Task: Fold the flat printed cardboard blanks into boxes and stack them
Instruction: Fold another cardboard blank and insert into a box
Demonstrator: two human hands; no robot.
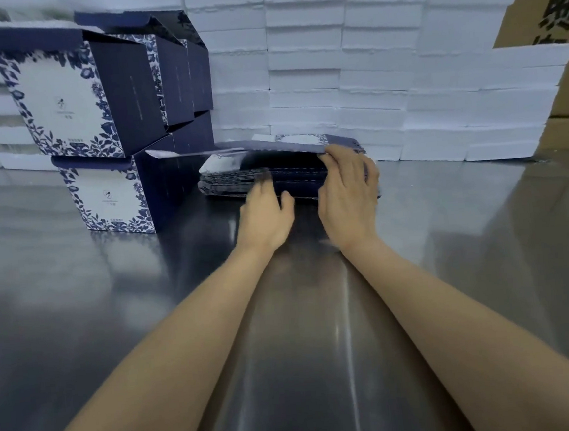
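Closest to the camera, both bare forearms reach out across a shiny metal table [77,302]. The left hand [265,210] is at the front edge of the pile of flat blanks [273,178]. Its thumb sticks out to the side, but the fingertips are smeared with blur, so I honestly can't tell if it's gripping anything or just touching. The right hand [348,189] is at the right end of the pile, with its fingers curled over the edge of the top blank [253,148]. That blank is tilted up off the rest, with its far-left corner up in the air.

The pile sits roughly mid-table, just right of the folded boxes [109,196]. Those are navy with white panels and blue flower print, stacked two high, with more tucked behind them and the top flaps left open.

Behind everything is a wall of stacked white foam blocks [365,53], and a brown cardboard carton [550,3] with black lettering pokes in at the far right.
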